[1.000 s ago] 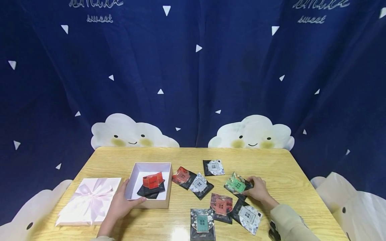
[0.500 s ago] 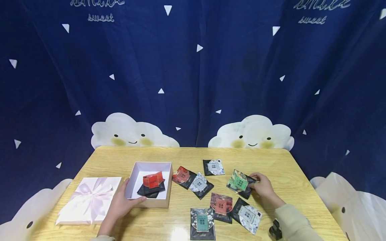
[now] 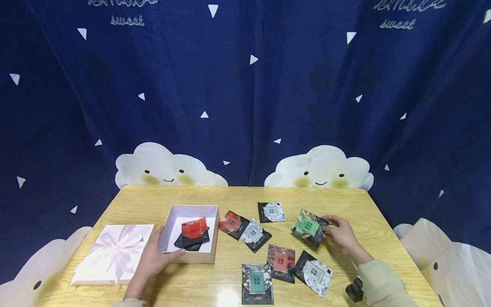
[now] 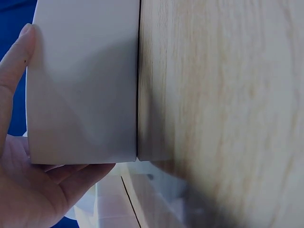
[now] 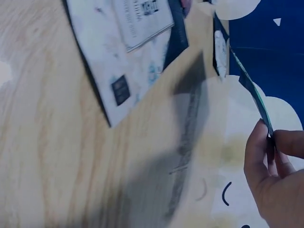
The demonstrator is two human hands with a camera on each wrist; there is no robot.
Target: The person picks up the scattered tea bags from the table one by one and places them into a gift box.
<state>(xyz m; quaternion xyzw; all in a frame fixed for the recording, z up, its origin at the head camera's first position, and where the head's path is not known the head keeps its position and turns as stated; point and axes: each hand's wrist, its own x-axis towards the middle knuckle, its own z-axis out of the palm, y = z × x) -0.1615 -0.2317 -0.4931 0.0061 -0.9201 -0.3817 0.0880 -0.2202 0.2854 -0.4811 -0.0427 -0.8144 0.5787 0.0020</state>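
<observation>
In the head view my left hand grips the near left corner of an open white box, its thumb along the front wall. The left wrist view shows the fingers against the adjoining side of the box. Inside the box lie a red-and-black sachet and black sachets under it. My right hand pinches a green-and-black sachet by its right edge. Seen edge-on in the right wrist view, this sachet is lifted off the table, between thumb and fingers.
A white lid with a ribbon bow lies left of the box. Several sachets are spread over the wooden table: a teal-labelled one at the front, a white-and-black one beside a dark red one. Near the right sleeve sits a small black object.
My right hand has moved right and slightly away from me, carrying the green-and-black sachet off the other sachets. My left hand stays on the box.
</observation>
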